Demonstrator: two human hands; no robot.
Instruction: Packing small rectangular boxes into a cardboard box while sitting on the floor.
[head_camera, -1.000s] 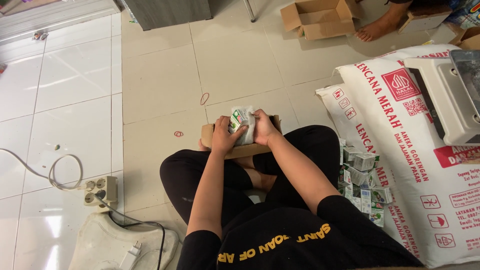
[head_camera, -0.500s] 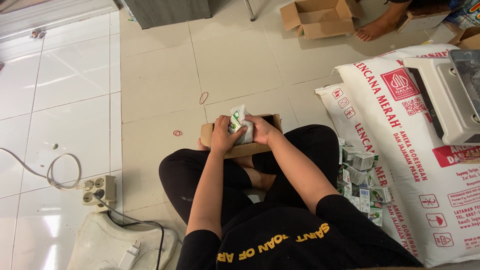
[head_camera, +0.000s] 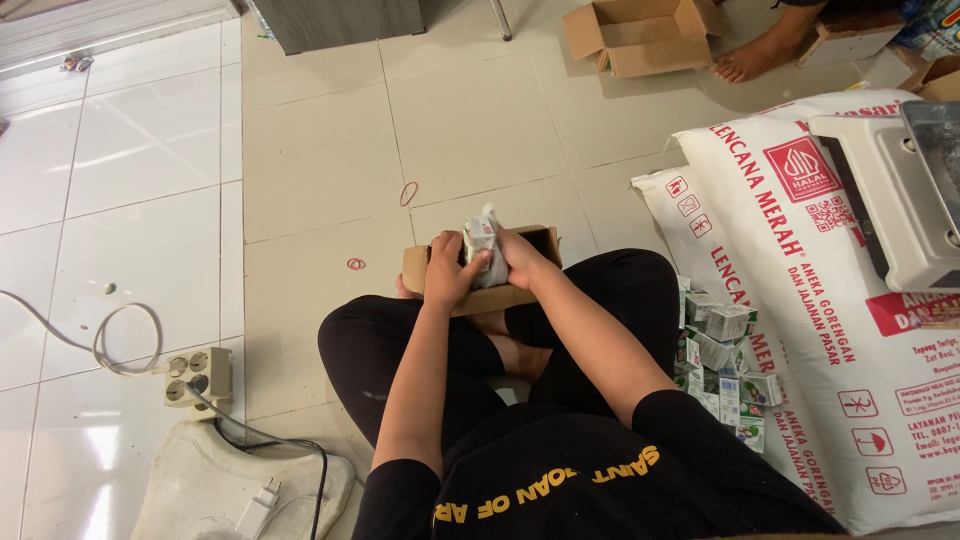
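I sit cross-legged on a tiled floor with a small open cardboard box (head_camera: 535, 243) in front of my shins. My left hand (head_camera: 447, 272) and my right hand (head_camera: 521, 257) both grip a small white and green packet bundle (head_camera: 482, 240), held upright just above the box. The packet's top sticks up between my thumbs. Its lower part is hidden by my fingers.
A pile of small green and white cartons (head_camera: 722, 352) lies by my right knee against large white sacks (head_camera: 800, 300). A grey scale (head_camera: 900, 200) rests on the sacks. A power strip (head_camera: 197, 375) with cables lies at left. Rubber bands (head_camera: 408, 192) dot the floor. Another person's foot (head_camera: 752, 60) and open boxes (head_camera: 640, 35) are beyond.
The packet has been turned from lying flat in my hands to standing upright. My hands stay over the box.
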